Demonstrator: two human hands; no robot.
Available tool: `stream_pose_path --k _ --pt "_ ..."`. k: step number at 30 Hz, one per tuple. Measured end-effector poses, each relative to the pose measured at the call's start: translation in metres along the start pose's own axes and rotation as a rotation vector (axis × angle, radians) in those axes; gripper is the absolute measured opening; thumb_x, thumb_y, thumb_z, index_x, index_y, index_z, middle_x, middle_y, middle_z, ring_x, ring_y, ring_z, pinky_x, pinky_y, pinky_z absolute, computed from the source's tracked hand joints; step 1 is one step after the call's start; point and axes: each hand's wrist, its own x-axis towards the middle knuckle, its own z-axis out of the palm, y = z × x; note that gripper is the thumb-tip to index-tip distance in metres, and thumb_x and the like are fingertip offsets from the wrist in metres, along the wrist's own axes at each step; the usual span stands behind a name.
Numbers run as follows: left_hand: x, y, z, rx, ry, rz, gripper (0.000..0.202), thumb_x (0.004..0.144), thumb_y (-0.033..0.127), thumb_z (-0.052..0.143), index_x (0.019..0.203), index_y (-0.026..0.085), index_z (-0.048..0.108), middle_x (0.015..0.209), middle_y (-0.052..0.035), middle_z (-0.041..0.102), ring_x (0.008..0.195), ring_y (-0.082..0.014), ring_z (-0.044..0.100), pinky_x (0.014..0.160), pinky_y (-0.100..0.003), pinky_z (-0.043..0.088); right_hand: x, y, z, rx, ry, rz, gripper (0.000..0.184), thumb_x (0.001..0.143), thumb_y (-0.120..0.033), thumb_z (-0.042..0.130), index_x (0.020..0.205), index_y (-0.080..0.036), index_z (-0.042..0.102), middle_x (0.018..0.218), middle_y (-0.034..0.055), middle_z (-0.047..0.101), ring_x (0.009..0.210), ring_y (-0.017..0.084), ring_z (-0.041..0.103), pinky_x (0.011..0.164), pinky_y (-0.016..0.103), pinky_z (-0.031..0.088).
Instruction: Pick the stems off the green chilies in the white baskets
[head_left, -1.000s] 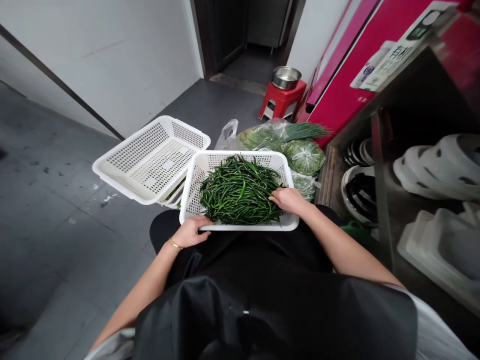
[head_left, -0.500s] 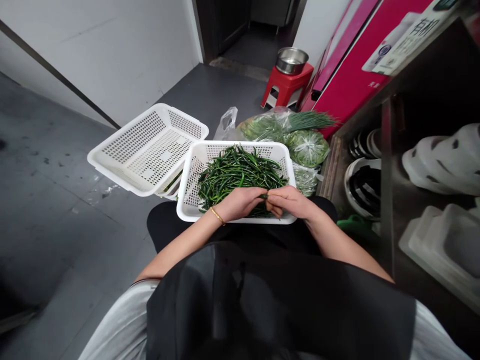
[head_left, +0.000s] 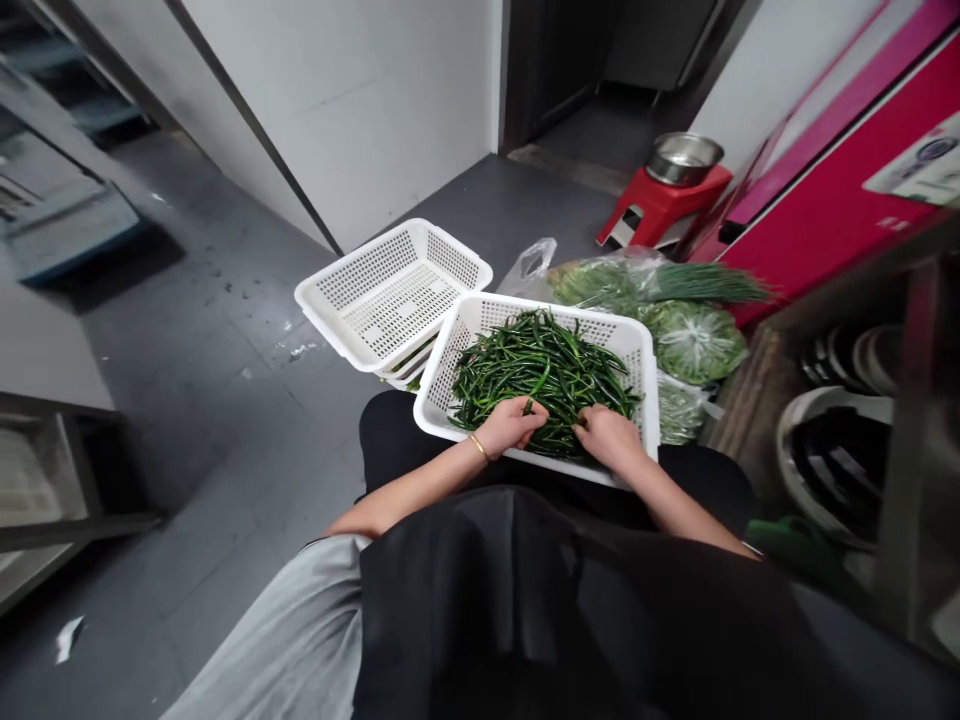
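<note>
A white slotted basket (head_left: 450, 385) rests on my lap, heaped with long green chili peppers (head_left: 544, 365). My left hand (head_left: 510, 424), with a gold bracelet at the wrist, lies on the near side of the heap with its fingers curled and pinched on a green pepper. My right hand (head_left: 611, 436) is a little to its right on the heap, fingers curled down among the peppers; what it holds is hidden.
A second white basket (head_left: 390, 295), stacked on others, sits tilted to the left. Bagged greens (head_left: 694, 340) lie on the floor behind. A red stool (head_left: 660, 205) carries a steel bowl (head_left: 682, 157). A pink cabinet and a shelf with helmets stand to the right.
My left hand left the basket's rim and joined my right hand on the peppers; the two hands have since parted slightly. My head turned left, shifting the scene right.
</note>
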Motion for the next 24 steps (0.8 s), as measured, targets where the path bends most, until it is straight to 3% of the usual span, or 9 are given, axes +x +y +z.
stream_pose_path --k 5,8,10,14,16,19,22,24 --pt "0.012 0.015 0.012 -0.116 0.006 0.034 0.05 0.068 0.045 0.074 0.103 0.015 0.054 0.051 0.0073 0.051 0.035 -0.0047 0.038 0.036 -0.017 0.023 -0.012 -0.003 -0.029 0.051 0.16 -0.107 0.03 0.095 -0.038 0.043 0.09 -0.019 0.066 0.094 0.0083 0.065 0.075 0.018 0.062 0.059 0.026 0.038" --pt "0.017 0.022 0.019 -0.167 -0.027 0.073 0.045 0.069 0.052 0.072 0.089 0.015 0.054 0.05 0.0072 0.048 0.035 -0.0034 0.033 0.035 -0.018 0.018 -0.021 -0.016 -0.037 0.088 0.136 -0.26 0.031 0.096 -0.036 0.042 0.089 -0.016 0.066 0.091 0.0099 0.065 0.071 0.017 0.06 0.057 0.026 0.036" --pt "0.01 0.023 0.022 -0.106 -0.013 0.151 0.042 0.071 0.053 0.07 0.079 0.016 0.053 0.048 0.0074 0.045 0.036 -0.0036 0.033 0.037 -0.019 0.022 -0.024 -0.022 -0.035 0.247 0.098 -0.317 0.031 0.094 -0.035 0.045 0.082 -0.016 0.065 0.084 0.008 0.066 0.069 0.016 0.059 0.059 0.025 0.037" --pt "-0.015 0.024 0.021 0.151 0.058 0.399 0.029 0.077 0.044 0.067 0.082 0.017 0.059 0.066 0.0008 0.058 0.052 -0.0071 0.049 0.049 -0.021 0.037 -0.023 -0.015 -0.029 0.634 -0.141 -0.249 0.033 0.093 -0.036 0.046 0.073 -0.017 0.065 0.057 -0.0008 0.059 0.054 0.012 0.054 0.055 0.023 0.039" --pt "-0.018 0.029 0.014 0.138 0.11 0.439 0.025 0.076 0.041 0.067 0.081 0.017 0.06 0.077 -0.0022 0.062 0.063 -0.0095 0.055 0.054 -0.022 0.041 -0.012 -0.005 -0.03 0.607 -0.075 -0.176 0.033 0.092 -0.037 0.046 0.078 -0.018 0.069 0.065 0.0011 0.063 0.059 0.013 0.058 0.059 0.024 0.042" --pt "-0.005 0.039 -0.006 -0.19 0.127 0.321 0.026 0.075 0.039 0.065 0.074 0.016 0.054 0.085 -0.0052 0.064 0.075 -0.0147 0.061 0.062 -0.025 0.048 0.018 0.005 -0.034 0.357 0.206 -0.042 0.034 0.092 -0.042 0.048 0.102 -0.02 0.072 0.101 0.0082 0.066 0.085 0.018 0.063 0.072 0.027 0.045" --pt "0.01 0.048 -0.025 -0.453 0.001 0.112 0.024 0.072 0.035 0.065 0.078 0.015 0.053 0.081 -0.0065 0.065 0.073 -0.0178 0.064 0.066 -0.033 0.053 0.052 0.007 -0.034 0.134 0.141 0.007 0.035 0.093 -0.043 0.048 0.109 -0.022 0.071 0.11 0.0095 0.063 0.09 0.02 0.063 0.071 0.028 0.045" --pt "0.016 0.051 -0.032 -0.454 -0.014 0.078 0.022 0.07 0.031 0.067 0.08 0.016 0.054 0.065 -0.0006 0.058 0.056 -0.0125 0.056 0.057 -0.029 0.05 0.063 0.008 -0.034 0.064 0.066 -0.032 0.033 0.094 -0.04 0.045 0.104 -0.024 0.073 0.106 0.0075 0.064 0.088 0.02 0.064 0.068 0.027 0.044"
